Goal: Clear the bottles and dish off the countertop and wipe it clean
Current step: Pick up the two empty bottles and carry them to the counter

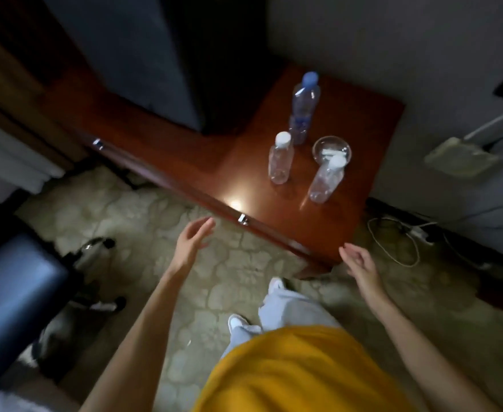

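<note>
On the reddish wooden countertop (pixel 244 162) stand three clear plastic bottles: a tall one with a blue cap (pixel 303 110) at the back, a short white-capped one (pixel 280 159) to its front left, and another white-capped one (pixel 326 179) leaning at the front right. A small glass dish (pixel 332 148) with something white in it sits between them. My left hand (pixel 192 240) hovers in front of the counter edge, fingers relaxed, holding nothing. My right hand (pixel 358 263) is near the counter's front right corner, fingers loosely curled, empty.
A dark fridge-like cabinet (pixel 161 60) stands on the counter's left part. A black office chair (pixel 15 298) is at the left. White cables and a power strip (pixel 404 236) lie on the patterned floor at the right. A mop-like pad (pixel 461 159) leans by the wall.
</note>
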Available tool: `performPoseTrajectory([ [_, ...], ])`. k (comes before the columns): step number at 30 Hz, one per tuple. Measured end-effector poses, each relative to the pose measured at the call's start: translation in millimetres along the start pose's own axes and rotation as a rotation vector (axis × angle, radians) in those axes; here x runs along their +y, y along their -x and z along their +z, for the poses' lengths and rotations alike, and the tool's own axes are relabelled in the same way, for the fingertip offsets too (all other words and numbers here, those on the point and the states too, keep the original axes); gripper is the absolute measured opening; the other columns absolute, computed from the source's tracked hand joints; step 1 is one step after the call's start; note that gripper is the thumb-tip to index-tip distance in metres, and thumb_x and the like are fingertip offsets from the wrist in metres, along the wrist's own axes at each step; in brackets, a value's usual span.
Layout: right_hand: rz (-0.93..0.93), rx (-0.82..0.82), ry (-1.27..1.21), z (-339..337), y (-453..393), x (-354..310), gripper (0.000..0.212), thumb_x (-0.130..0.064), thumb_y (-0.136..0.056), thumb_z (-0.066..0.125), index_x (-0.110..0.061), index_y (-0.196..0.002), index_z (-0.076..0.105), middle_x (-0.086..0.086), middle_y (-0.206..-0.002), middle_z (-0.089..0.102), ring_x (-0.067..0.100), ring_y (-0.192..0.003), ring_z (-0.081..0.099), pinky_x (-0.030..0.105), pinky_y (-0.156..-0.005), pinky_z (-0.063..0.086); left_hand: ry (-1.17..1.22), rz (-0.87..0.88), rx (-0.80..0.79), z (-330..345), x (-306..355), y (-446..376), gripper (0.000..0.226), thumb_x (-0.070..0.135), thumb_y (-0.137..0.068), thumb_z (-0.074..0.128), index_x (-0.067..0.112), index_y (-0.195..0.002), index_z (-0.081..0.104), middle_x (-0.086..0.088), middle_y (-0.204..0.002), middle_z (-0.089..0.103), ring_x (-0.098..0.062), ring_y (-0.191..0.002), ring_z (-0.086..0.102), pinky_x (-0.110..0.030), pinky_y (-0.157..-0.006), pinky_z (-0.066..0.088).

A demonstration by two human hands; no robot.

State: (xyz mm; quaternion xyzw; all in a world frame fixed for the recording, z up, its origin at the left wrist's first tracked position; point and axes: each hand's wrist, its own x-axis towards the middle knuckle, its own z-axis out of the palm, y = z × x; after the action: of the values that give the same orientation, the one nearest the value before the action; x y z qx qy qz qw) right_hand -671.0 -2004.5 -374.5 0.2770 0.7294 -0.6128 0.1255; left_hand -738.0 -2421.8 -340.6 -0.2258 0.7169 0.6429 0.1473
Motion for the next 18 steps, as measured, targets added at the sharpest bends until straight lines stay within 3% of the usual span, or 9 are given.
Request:
performPoseTrajectory([
  [1, -0.05, 0.044, -0.042, 4.3, -6.7, -15.1, 0.06, -0.058, -0.083, 0.078, -0.03, -0.133, 0.061, -0.006, -0.132, 0.066, 0.009, -0.125, 0.062, 0.035, -0.105, 0.049, -0.003, 0.073, -0.018, 13.9, 19.8, -18.6, 0.051, 0.045, -0.088, 0.078, 0.019, -0.13, 0.068, -0.003, -0.123, 0.075, -0.017, -0.116, 0.069, -0.031, -0.091, 0.054],
  [3, -0.148, 0.103, -0.083, 11.8, -25.9, -42.8, 0.068, -0.052, -0.08, 0.083, -0.029, -0.138, 0.056, -0.009, -0.134, 0.064, 0.004, -0.125, 0.06, 0.031, -0.102, 0.048, -0.008, 0.195, -0.067, 42.2, 52.1, -53.2, 0.06, 0.027, -0.084, 0.085, 0.013, -0.137, 0.063, -0.005, -0.131, 0.07, -0.013, -0.117, 0.066, -0.021, -0.086, 0.056],
  [6, -0.212, 0.177, -0.096, 24.5, -59.2, -82.8, 0.094, -0.041, -0.07, 0.091, -0.023, -0.149, 0.043, -0.009, -0.146, 0.053, 0.003, -0.131, 0.052, 0.029, -0.102, 0.047, -0.08, 0.28, -0.14, 80.4, 88.9, -96.1, 0.094, 0.039, -0.065, 0.092, 0.017, -0.147, 0.052, 0.003, -0.139, 0.06, 0.001, -0.116, 0.063, -0.012, -0.074, 0.055],
  [10, -0.265, 0.159, -0.056, 42.2, -96.9, -106.6, 0.123, -0.041, -0.049, 0.1, -0.024, -0.153, 0.035, -0.011, -0.155, 0.043, 0.003, -0.141, 0.043, 0.029, -0.108, 0.041, -0.268, 0.371, -0.253, 120.9, 110.4, -141.4, 0.124, 0.051, -0.047, 0.1, 0.024, -0.153, 0.043, 0.006, -0.154, 0.047, -0.007, -0.136, 0.051, -0.018, -0.099, 0.047],
  [13, -0.309, 0.157, -0.067, 58.8, -115.6, -116.0, 0.117, -0.038, -0.047, 0.104, -0.026, -0.146, 0.044, -0.011, -0.151, 0.048, 0.008, -0.141, 0.046, 0.035, -0.114, 0.042, -0.329, 0.319, -0.339, 144.9, 113.2, -163.7, 0.115, 0.044, -0.043, 0.104, 0.031, -0.145, 0.051, 0.006, -0.145, 0.059, -0.014, -0.134, 0.058, -0.032, -0.11, 0.047],
  [16, -0.296, 0.153, -0.119, 73.9, -128.9, -122.3, 0.098, -0.044, -0.046, 0.103, -0.024, -0.131, 0.058, -0.003, -0.135, 0.064, 0.016, -0.128, 0.061, 0.046, -0.112, 0.048, -0.345, 0.262, -0.412, 158.7, 108.4, -177.5, 0.086, 0.026, -0.051, 0.106, 0.023, -0.126, 0.063, -0.01, -0.118, 0.075, -0.035, -0.112, 0.072, -0.055, -0.096, 0.059],
  [18, -0.231, 0.157, -0.157, 77.9, -128.7, -131.8, 0.086, -0.039, -0.051, 0.102, -0.024, -0.124, 0.059, -0.001, -0.121, 0.07, 0.016, -0.115, 0.066, 0.044, -0.104, 0.054, -0.331, 0.214, -0.445, 164.7, 115.5, -179.4, 0.073, 0.024, -0.059, 0.103, 0.015, -0.122, 0.066, -0.009, -0.112, 0.077, -0.031, -0.106, 0.074, -0.045, -0.086, 0.064],
])
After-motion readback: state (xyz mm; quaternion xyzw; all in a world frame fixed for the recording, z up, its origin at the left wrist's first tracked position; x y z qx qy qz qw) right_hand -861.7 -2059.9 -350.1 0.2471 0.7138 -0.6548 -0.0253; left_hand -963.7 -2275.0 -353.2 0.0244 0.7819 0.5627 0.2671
